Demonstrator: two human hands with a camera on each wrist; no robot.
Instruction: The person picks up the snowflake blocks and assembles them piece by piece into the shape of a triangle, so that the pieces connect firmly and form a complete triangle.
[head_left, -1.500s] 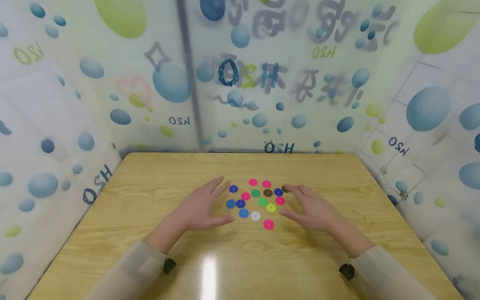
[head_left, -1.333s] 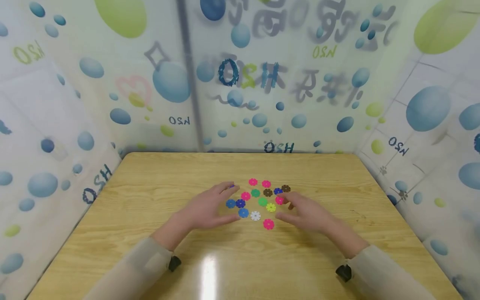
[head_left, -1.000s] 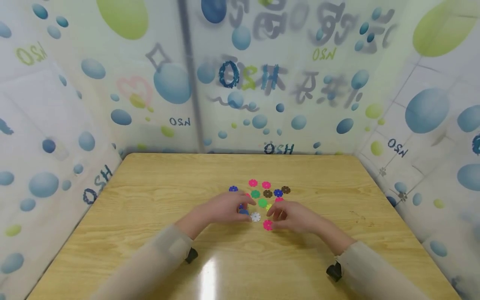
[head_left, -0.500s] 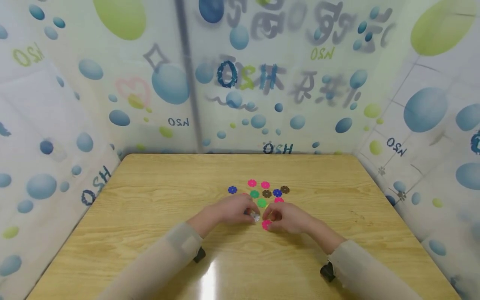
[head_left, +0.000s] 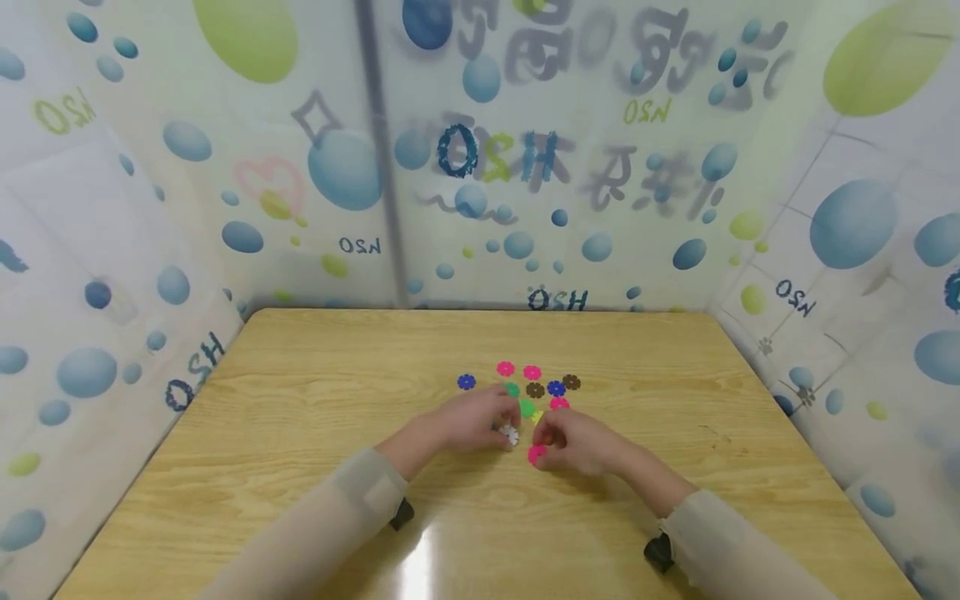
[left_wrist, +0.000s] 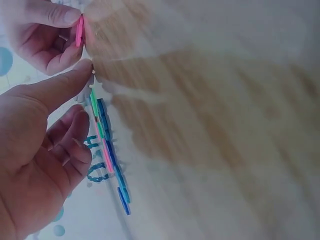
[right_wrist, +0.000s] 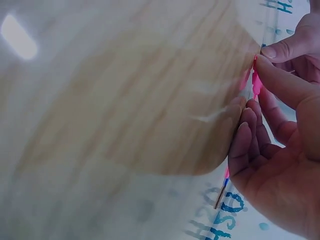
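Flat, notched plastic discs, like interlocking snowflake pieces, lie on a wooden table (head_left: 315, 375). My left hand (head_left: 474, 421) pinches a white notched disc (head_left: 511, 435), which stands tilted between thumb and fingers. To its right, my right hand (head_left: 585, 442) pinches a pink notched disc (head_left: 536, 455) by its right side. In the left wrist view that pink disc (left_wrist: 80, 31) appears edge-on between the right thumb and fingers; the right wrist view also has the pink disc (right_wrist: 256, 82) at the fingertips. The two hands are close together, a small gap between them. My left hand hides several blue discs.
Beyond the hands lie a dark blue disc (head_left: 467, 382), pink discs (head_left: 506, 368), a green disc (head_left: 527, 408), brown discs (head_left: 572, 382) and a partly covered yellow disc (head_left: 536, 416). A patterned curtain-like wall (head_left: 480, 208) rises behind the table, with others at both sides.
Both hands came inward from either side of the discs and lowered. The left fingers closed on the white disc, now tilted up; the right fingers closed on the near pink disc.
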